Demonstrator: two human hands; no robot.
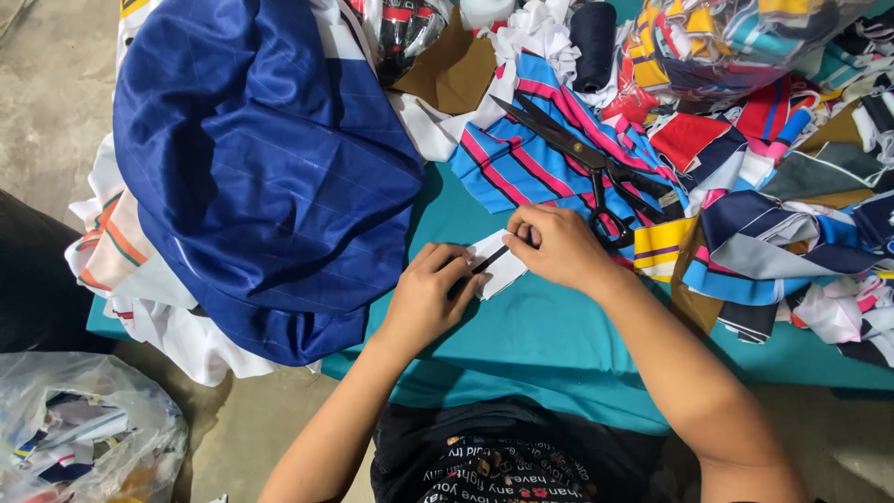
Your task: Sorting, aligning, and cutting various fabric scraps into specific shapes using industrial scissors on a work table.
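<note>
A small white fabric piece with a dark stripe (498, 268) lies on the teal table cover (549, 335). My left hand (430, 296) pinches its near-left end. My right hand (556, 244) presses and pinches its far-right end. Both hands grip the same piece, holding it flat between them. Black scissors (582, 158) lie just beyond my right hand, on a blue, pink and black striped cloth (521, 163), handles toward me, blades pointing away to the left.
A big shiny blue cloth (261, 177) is heaped at the left over white fabric. Many coloured striped scraps (773, 186) pile up at the right. A dark thread spool (593, 42) stands at the back. A clear bag of scraps (79, 433) sits on the floor.
</note>
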